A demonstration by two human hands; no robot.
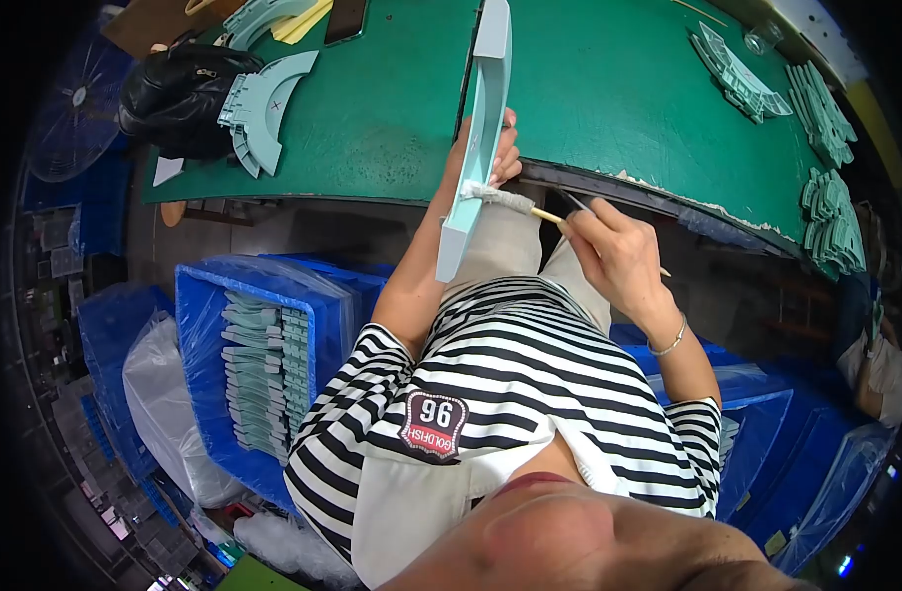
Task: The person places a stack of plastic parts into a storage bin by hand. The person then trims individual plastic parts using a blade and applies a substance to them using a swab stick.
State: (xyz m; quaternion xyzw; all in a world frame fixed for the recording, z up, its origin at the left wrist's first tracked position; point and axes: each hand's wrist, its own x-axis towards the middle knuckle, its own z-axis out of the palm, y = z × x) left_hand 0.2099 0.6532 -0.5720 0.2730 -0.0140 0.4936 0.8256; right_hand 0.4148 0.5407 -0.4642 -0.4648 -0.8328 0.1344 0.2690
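Note:
My left hand (507,148) is closed around a pale green curved plastic part (487,118), held upright on edge just in front of my lap. Part of that hand is hidden behind the piece. In my right hand (613,251) is a thin wooden stick (546,215) with a greyish cloth-wrapped tip (507,199). The wrapped tip meets the lower inner side of the part, where a small whitish patch shows. A thin dark pointed object also appears by the right fingers; its kind is unclear.
On the green table (392,118) lie similar arc-shaped parts (268,113), a black leather bag (180,98) and a phone (345,20). More parts are stacked at the right (830,222). A blue crate (318,335) of parts stands at my left, with other blue crates (761,419) at my right.

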